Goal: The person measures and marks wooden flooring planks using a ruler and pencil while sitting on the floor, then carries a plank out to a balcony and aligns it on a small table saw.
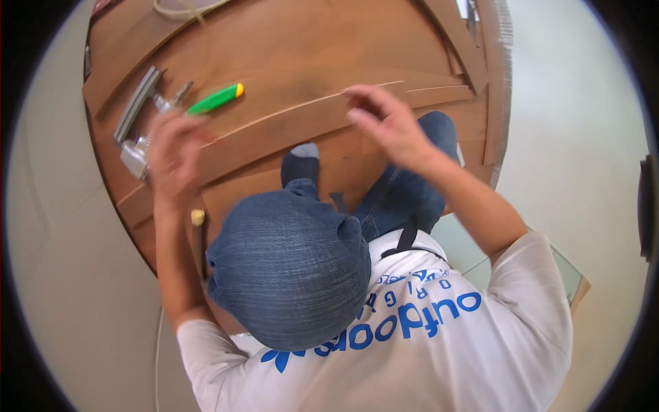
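My left hand (175,154) is smeared by motion, so its fingers cannot be read clearly. It hovers beside the metal body of an air-powered nailer or stapler (137,110) and partly covers it. A green utility knife (215,99) with a yellow end lies just beyond its fingertips. My right hand (388,127) is open, thumb and fingers apart, over the far edge of a long, gently curved brown wooden strip (288,130). Whether its fingertips touch the strip I cannot tell. A pale line runs along the strip's far edge.
Brown wooden boards (295,48) spread beneath the tools, with narrower pieces along the right side. A tool with a yellowish tip (198,218) lies left of my bent, denim-covered knee (288,268). My socked foot (300,165) rests by the strip. A pale hose loop (185,10) crosses the far edge.
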`<state>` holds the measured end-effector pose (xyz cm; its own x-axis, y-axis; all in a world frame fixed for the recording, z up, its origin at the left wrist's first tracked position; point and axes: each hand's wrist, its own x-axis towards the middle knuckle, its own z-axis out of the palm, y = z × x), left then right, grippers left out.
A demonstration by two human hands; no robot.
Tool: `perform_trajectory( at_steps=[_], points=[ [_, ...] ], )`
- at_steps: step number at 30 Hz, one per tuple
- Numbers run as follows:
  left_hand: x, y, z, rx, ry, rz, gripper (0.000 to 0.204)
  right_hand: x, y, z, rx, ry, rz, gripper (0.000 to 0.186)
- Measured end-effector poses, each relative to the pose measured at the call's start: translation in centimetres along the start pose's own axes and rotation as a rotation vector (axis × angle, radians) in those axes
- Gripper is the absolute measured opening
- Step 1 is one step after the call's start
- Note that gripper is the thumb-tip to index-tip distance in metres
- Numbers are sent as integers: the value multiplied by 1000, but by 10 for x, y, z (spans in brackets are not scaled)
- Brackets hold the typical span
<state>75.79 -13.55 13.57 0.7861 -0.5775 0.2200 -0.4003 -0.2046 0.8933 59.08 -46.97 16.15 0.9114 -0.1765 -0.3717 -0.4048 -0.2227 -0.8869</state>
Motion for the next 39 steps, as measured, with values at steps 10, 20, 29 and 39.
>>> perform_trajectory(
  at_steps=[10,20,29,39],
  points=[
    [111,46,207,-332,-573,566,32,-26,47,13,404,368,72,15],
    [69,-24,258,375,-1085,540,55,-30,182,-85,393,1118,78,16],
    [53,-53,281,591,-1218,469,65,6,244,-76,440,1270,43,17],
    [46,-66,286,611,-1228,408,70,28,263,-79,392,1277,107,16]
  ],
)
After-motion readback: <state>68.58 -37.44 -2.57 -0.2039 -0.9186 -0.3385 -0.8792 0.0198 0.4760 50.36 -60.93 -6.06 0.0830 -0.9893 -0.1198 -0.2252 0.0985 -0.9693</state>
